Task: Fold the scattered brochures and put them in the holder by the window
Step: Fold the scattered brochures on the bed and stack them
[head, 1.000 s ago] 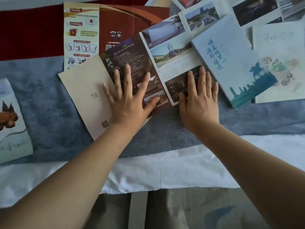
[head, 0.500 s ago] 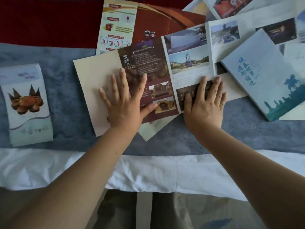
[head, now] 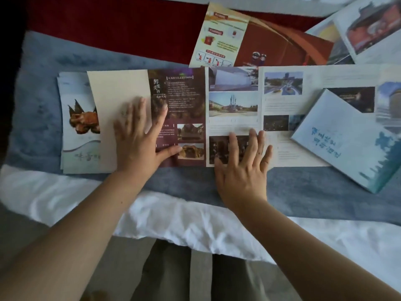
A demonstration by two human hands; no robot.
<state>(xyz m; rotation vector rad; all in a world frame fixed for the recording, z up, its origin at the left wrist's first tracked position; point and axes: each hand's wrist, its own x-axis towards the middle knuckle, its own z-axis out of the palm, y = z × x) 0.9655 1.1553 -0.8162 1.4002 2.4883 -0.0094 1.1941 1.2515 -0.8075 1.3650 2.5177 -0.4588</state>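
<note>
The unfolded brochure lies flat near the front edge of the blue-grey blanket. The left hand and right hand press it with straight, spread fingers, gripping nothing. It looks like light, thin, likely slippery paper: lift an end panel's edge and fold along the creases.

The unfolded brochure covers the right side of the crab leaflet.

Long brochure spread out across bed, left end overlapping leaflet stack. Booklet sits on its right end. Another leaflet just behind, more pages back right. Left hand and right hand flat on its near edge.
</note>
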